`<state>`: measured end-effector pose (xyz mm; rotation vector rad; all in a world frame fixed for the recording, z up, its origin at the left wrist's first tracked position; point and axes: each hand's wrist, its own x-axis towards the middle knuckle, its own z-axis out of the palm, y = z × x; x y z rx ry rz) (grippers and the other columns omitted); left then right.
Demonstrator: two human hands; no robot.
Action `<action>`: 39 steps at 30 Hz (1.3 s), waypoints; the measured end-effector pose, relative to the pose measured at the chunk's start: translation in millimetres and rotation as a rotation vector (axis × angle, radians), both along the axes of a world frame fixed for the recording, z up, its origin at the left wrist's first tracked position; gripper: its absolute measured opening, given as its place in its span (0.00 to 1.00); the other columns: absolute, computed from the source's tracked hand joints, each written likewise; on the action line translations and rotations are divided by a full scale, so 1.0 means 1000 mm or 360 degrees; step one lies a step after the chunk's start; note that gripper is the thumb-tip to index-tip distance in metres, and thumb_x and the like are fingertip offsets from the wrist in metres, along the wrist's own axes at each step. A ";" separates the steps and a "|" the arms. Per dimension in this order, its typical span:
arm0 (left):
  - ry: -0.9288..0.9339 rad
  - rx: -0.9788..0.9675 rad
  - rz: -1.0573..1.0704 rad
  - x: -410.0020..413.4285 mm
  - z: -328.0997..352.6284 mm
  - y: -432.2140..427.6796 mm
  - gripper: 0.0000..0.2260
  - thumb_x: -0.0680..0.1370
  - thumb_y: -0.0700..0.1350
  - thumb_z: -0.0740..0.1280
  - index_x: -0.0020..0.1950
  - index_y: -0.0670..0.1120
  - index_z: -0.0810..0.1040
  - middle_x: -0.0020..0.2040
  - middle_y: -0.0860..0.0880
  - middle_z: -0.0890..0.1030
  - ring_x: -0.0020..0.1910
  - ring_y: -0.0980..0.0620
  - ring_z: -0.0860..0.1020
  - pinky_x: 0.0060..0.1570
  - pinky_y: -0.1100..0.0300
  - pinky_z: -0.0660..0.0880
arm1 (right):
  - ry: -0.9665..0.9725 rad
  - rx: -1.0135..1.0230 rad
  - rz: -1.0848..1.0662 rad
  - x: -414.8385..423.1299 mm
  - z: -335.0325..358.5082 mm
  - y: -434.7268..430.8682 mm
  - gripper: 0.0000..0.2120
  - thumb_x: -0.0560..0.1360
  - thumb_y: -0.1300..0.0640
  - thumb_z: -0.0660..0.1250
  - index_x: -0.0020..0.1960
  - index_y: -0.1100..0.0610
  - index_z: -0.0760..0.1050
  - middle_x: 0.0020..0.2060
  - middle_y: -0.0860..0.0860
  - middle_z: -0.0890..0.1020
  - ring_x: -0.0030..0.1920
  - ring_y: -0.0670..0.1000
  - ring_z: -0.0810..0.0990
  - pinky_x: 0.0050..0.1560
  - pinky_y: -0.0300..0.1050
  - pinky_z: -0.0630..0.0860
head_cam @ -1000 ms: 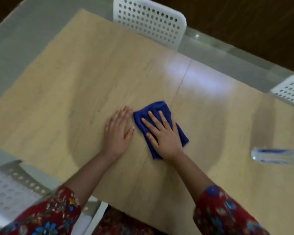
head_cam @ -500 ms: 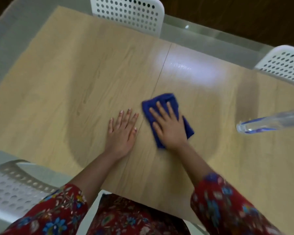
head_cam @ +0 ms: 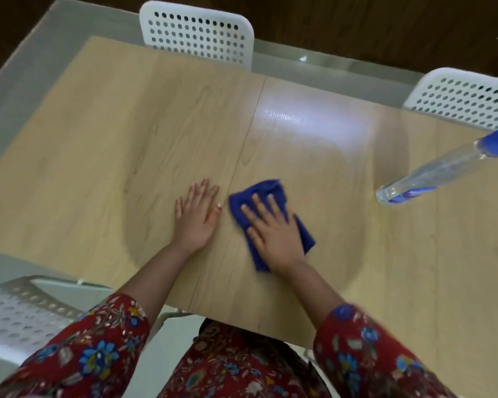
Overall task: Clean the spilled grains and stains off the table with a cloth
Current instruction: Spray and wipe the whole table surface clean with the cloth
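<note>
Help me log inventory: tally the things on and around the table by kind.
White perforated chairs: 3
Blue cloth: 1
Clear bottle: 1
Table: 1
Total: 6

A white perforated chair (head_cam: pixel 196 33) and a second chair (head_cam: pixel 457 99) stand beyond the table (head_cam: pixel 98 124), a third chair (head_cam: pixel 15 314) near left

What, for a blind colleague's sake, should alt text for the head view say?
A person's right hand presses a blue cloth flat on a wooden table, the left hand resting flat beside it. A clear spray bottle is to the right.
</note>
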<state>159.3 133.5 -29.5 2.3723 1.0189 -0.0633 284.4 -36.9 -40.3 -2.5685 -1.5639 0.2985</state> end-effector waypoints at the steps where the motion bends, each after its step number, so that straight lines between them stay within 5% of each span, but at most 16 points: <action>1: -0.0060 0.0005 0.0055 0.002 0.003 -0.007 0.23 0.82 0.53 0.56 0.77 0.51 0.61 0.80 0.52 0.53 0.79 0.50 0.50 0.75 0.47 0.44 | 0.0018 -0.0005 0.0154 -0.019 0.001 -0.018 0.24 0.82 0.43 0.46 0.78 0.41 0.53 0.78 0.45 0.53 0.78 0.54 0.50 0.75 0.60 0.49; 5: -0.0208 -0.0089 0.0076 0.004 0.015 -0.039 0.21 0.80 0.48 0.64 0.73 0.46 0.69 0.77 0.45 0.62 0.76 0.45 0.60 0.74 0.49 0.55 | 0.0014 0.0063 0.0183 -0.027 -0.005 -0.109 0.23 0.83 0.42 0.43 0.77 0.37 0.48 0.78 0.40 0.50 0.78 0.48 0.45 0.73 0.56 0.49; 10: -0.0181 -0.0239 -0.0124 -0.008 0.025 -0.084 0.19 0.80 0.49 0.63 0.71 0.48 0.70 0.77 0.47 0.63 0.76 0.47 0.60 0.73 0.47 0.57 | 0.0039 0.0037 -0.0538 0.011 -0.001 -0.181 0.24 0.80 0.42 0.44 0.76 0.38 0.57 0.77 0.40 0.55 0.78 0.47 0.50 0.68 0.61 0.62; 15: -0.0241 -0.0413 -0.0216 -0.033 0.038 -0.101 0.19 0.81 0.48 0.63 0.71 0.47 0.70 0.75 0.48 0.65 0.74 0.50 0.63 0.72 0.57 0.58 | 0.0032 0.0088 -0.1225 -0.031 0.000 -0.168 0.22 0.83 0.45 0.50 0.76 0.42 0.59 0.77 0.45 0.58 0.78 0.52 0.52 0.72 0.62 0.57; 18: -0.0330 -0.0623 -0.0134 -0.059 0.045 -0.102 0.17 0.81 0.46 0.62 0.70 0.46 0.71 0.71 0.48 0.70 0.70 0.52 0.68 0.66 0.64 0.62 | 0.0139 0.0127 -0.1177 -0.086 0.003 -0.138 0.22 0.82 0.45 0.48 0.75 0.42 0.63 0.76 0.45 0.61 0.77 0.52 0.56 0.69 0.63 0.61; 21: -0.0359 -0.0767 0.0026 -0.088 0.049 -0.099 0.15 0.81 0.46 0.62 0.68 0.47 0.74 0.68 0.48 0.74 0.67 0.51 0.72 0.64 0.60 0.67 | 0.0307 0.0244 -0.0985 -0.135 0.006 -0.111 0.24 0.80 0.44 0.45 0.72 0.42 0.68 0.75 0.43 0.64 0.76 0.49 0.59 0.68 0.60 0.63; 24: -0.0339 -0.0889 0.0155 -0.113 0.061 -0.101 0.15 0.82 0.46 0.61 0.68 0.47 0.73 0.67 0.49 0.75 0.66 0.50 0.73 0.62 0.59 0.67 | 0.1112 0.0790 -0.1122 -0.163 0.035 -0.090 0.17 0.84 0.50 0.51 0.68 0.49 0.71 0.70 0.50 0.73 0.70 0.51 0.69 0.71 0.52 0.64; 27: -0.0445 -0.1043 0.0254 -0.121 0.082 -0.104 0.15 0.82 0.47 0.60 0.68 0.46 0.74 0.65 0.48 0.77 0.64 0.49 0.74 0.58 0.58 0.68 | 0.2372 0.1400 -0.1676 -0.171 0.088 -0.083 0.14 0.83 0.50 0.55 0.62 0.53 0.75 0.58 0.54 0.82 0.55 0.52 0.80 0.55 0.50 0.77; 29: -0.0529 -0.1128 0.0324 -0.123 0.101 -0.104 0.16 0.83 0.50 0.58 0.67 0.45 0.74 0.63 0.49 0.78 0.62 0.49 0.75 0.56 0.56 0.69 | 0.2896 0.1685 -0.1790 -0.169 0.111 -0.089 0.16 0.83 0.48 0.55 0.60 0.55 0.76 0.52 0.54 0.84 0.49 0.54 0.83 0.46 0.48 0.80; 32: -0.0570 -0.1338 0.0337 -0.120 0.133 -0.111 0.17 0.82 0.56 0.57 0.66 0.48 0.74 0.62 0.53 0.78 0.60 0.51 0.77 0.61 0.51 0.71 | 0.3143 0.2020 -0.1747 -0.161 0.139 -0.114 0.22 0.80 0.40 0.54 0.57 0.52 0.79 0.53 0.53 0.84 0.48 0.55 0.84 0.48 0.48 0.78; 35: -0.0491 -0.1444 0.0167 -0.119 0.155 -0.129 0.18 0.81 0.59 0.58 0.65 0.51 0.74 0.61 0.54 0.79 0.59 0.52 0.78 0.62 0.50 0.73 | 0.3269 0.2171 -0.1780 -0.156 0.139 -0.141 0.29 0.76 0.32 0.54 0.64 0.49 0.77 0.60 0.54 0.81 0.59 0.59 0.79 0.57 0.55 0.75; 39: -0.0434 -0.1389 0.0125 -0.112 0.158 -0.148 0.21 0.79 0.57 0.64 0.70 0.51 0.69 0.65 0.53 0.75 0.60 0.52 0.77 0.60 0.51 0.74 | 0.3388 0.2104 -0.1769 -0.155 0.149 -0.152 0.32 0.74 0.33 0.59 0.66 0.55 0.75 0.64 0.56 0.77 0.64 0.59 0.76 0.64 0.55 0.70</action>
